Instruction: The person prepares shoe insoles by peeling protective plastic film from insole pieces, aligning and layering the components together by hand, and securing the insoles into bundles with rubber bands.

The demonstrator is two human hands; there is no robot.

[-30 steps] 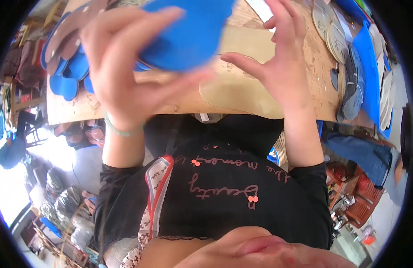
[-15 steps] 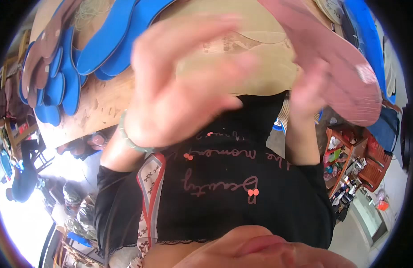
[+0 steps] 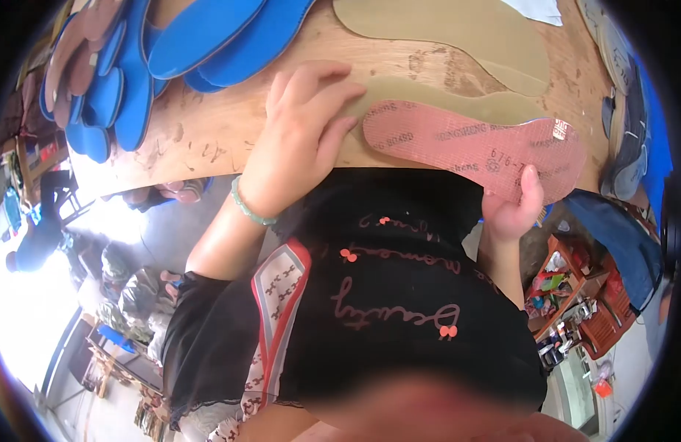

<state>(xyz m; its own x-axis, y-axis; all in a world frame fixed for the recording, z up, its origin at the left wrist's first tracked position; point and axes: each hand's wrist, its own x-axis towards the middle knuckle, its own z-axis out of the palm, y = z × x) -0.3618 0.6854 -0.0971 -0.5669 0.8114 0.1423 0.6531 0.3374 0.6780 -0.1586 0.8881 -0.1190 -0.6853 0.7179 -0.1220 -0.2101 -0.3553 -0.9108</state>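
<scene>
My right hand (image 3: pixel 514 210) grips the wide end of a pink insole board (image 3: pixel 458 144), with the thumb on its printed face and the fingers hidden beneath. The board lies over part of a beige insole (image 3: pixel 429 90) near the table's front edge. My left hand (image 3: pixel 307 118) is at the narrow end of that beige piece, fingers apart and slightly bent, holding nothing. Whether its fingertips touch the beige piece, I cannot tell. A second beige insole (image 3: pixel 451 37) rests farther back.
Blue insoles (image 3: pixel 204 37) overlap on the wooden table (image 3: pixel 186 125) at the back left, beside brown and blue pieces (image 3: pixel 105 88) in a pile. White paper (image 3: pixel 538 10) is at the back. Dark insoles (image 3: pixel 628 158) stand at the right edge. A shelf (image 3: pixel 576 283) is below right.
The blue piece seen first is out of my left hand, which has moved to the beige insole. My right hand has brought the pink board over the table's front and its printed face now shows.
</scene>
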